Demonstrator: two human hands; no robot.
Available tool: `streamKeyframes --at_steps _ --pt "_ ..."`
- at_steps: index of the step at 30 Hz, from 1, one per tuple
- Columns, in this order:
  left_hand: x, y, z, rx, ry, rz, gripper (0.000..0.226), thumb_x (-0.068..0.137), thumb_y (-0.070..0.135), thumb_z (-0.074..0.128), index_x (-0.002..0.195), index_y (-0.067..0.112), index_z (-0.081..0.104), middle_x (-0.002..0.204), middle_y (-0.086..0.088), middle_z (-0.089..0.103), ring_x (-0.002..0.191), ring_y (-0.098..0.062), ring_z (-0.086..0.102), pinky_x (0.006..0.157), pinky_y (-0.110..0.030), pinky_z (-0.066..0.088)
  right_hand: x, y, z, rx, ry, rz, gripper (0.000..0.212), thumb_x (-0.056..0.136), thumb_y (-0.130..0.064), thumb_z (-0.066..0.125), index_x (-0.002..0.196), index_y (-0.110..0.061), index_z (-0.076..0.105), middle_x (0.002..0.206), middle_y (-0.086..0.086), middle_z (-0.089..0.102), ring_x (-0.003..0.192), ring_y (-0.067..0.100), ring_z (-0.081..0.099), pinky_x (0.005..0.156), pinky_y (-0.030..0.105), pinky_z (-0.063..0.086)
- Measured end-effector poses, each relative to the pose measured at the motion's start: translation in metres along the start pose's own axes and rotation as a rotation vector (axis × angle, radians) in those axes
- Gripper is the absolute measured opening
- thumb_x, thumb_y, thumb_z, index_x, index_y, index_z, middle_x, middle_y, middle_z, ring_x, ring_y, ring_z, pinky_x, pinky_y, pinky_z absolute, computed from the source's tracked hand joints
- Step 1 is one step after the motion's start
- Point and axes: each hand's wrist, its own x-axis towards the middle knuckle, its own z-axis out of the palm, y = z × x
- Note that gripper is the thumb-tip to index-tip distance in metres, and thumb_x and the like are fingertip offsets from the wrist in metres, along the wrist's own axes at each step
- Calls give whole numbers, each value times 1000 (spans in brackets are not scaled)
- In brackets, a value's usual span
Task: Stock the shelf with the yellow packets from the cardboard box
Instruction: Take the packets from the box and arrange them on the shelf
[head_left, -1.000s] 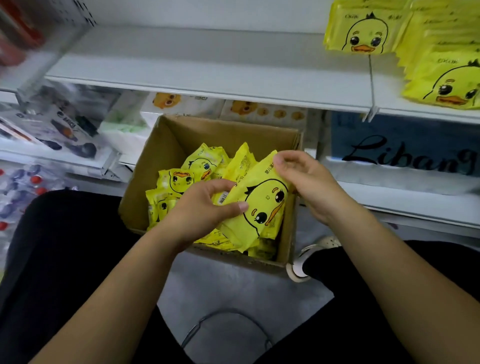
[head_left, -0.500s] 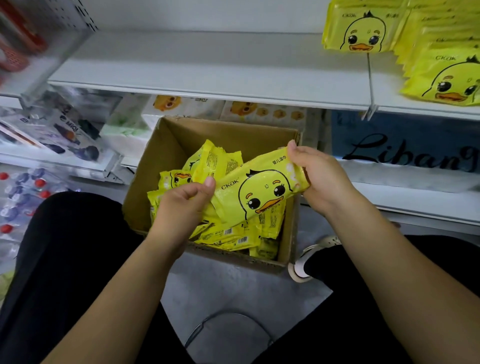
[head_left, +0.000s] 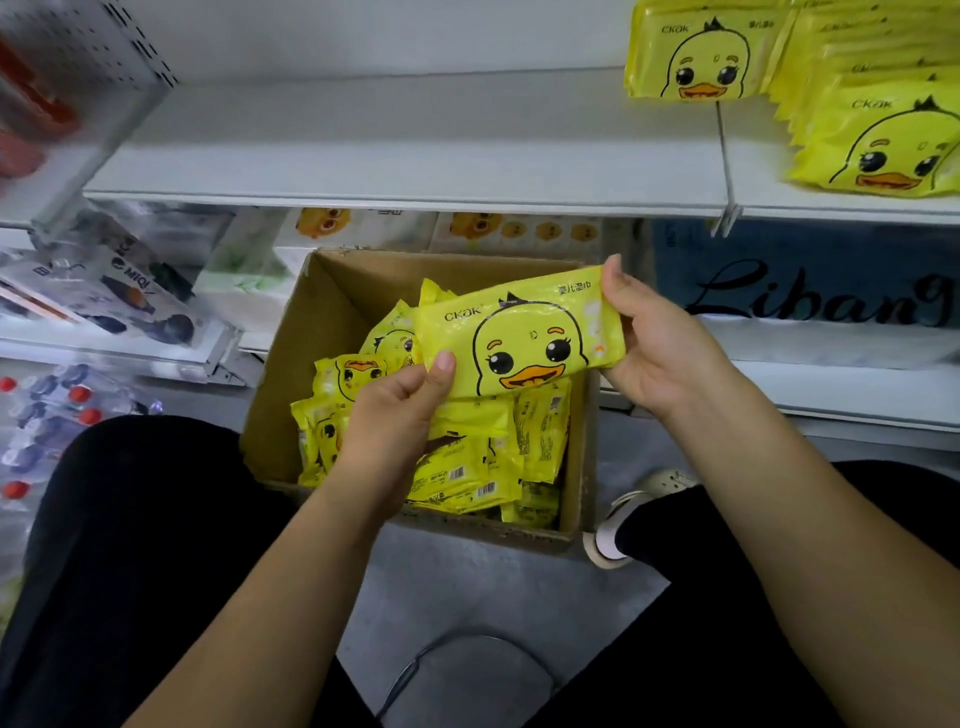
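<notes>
Hands first: our left hand (head_left: 395, 415) pinches the lower left corner of a flat yellow plastic packet printed with a duck face (head_left: 519, 338), thumb on the printed front, the other fingers behind it; our right hand (head_left: 660, 343) grips the packet's right end, thumb at the top corner, fingers curled behind; both hands are clamped on this one packet.

Packet position: held roughly level, face toward us, above the open brown cardboard box (head_left: 291, 374) and over the loose yellow packets (head_left: 467, 467) heaped inside; whether its lower edge brushes the heap we cannot tell.

Box: on the grey floor between our knees, just in front of the lower shelving; a pale shoe (head_left: 623, 519) just beside its near right corner.

White metal shelf (head_left: 389, 145) runs across the upper view; near its right end stands a thin wire divider (head_left: 724, 150); right of it, matching duck packets (head_left: 878, 140) lie in an overlapping row; one more duck packet (head_left: 696, 52) sits left of the divider, at the back.

Below that shelf, right of the box: a blue pack with black script lettering (head_left: 810, 291).
</notes>
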Motion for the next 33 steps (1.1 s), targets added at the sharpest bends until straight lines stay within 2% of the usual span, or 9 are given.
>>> streamKeyframes --at_steps 2,7,10,16,22,26,28,30,33 --pt "0 -2 7 -48 21 -17 76 72 75 75 104 5 75 116 -10 74 119 -25 65 112 -59 44 1 -3 -2 13 -28 13 41 101 -33 49 124 -1 59 110 17 73 97 28 73 73 40 62" --pt "5 14 14 -221 115 -51 45 101 46 56 118 9 73 117 -13 76 117 -34 69 100 -54 55 6 -5 -14 -176 -98 51 47 98 -35 52 132 -3 59 123 15 70 114 30 68 82 41 61" --pt "7 23 17 -266 150 -27 43 104 45 51 120 11 72 119 -11 75 115 -32 71 97 -51 57 7 6 -16 -294 -66 104 36 105 -30 46 126 -4 60 116 14 73 107 30 71 86 41 61" --pt "6 28 20 -310 189 -8 40 105 42 51 112 10 73 112 -11 77 107 -31 74 83 -44 64 7 13 -11 -386 9 -114 25 108 -19 41 105 -7 63 100 13 76 91 25 76 80 33 62" --pt "10 31 22 -255 181 -40 36 104 42 55 113 11 71 111 -9 78 94 -18 77 72 -35 64 5 7 -12 -320 7 -204 27 108 -16 40 112 -3 64 103 16 75 93 28 75 82 33 62" --pt "16 38 23 -271 37 -94 62 81 58 64 128 16 67 118 -6 77 108 -23 74 90 -46 60 5 -7 -21 -290 -76 -221 27 107 -13 40 97 -7 64 97 10 76 87 25 75 79 32 62" --pt "20 42 29 -195 -26 -94 63 74 55 69 124 18 68 114 -4 78 107 -24 74 85 -45 62 5 -9 -22 -286 -87 -218 27 107 -13 40 98 -7 65 96 9 76 85 24 75 77 31 62" --pt "24 42 36 -138 -50 -72 58 74 47 74 123 18 68 112 -3 78 103 -24 76 78 -42 64 6 -9 -24 -302 -61 -216 26 106 -15 42 103 -6 66 96 10 76 84 23 74 76 30 62" --pt "32 41 45 -146 -46 -58 51 84 38 74 130 17 65 115 -5 77 105 -27 75 87 -46 60 8 -12 -26 -300 -4 -227 28 102 -26 50 112 -6 67 108 13 73 96 23 70 85 33 60"
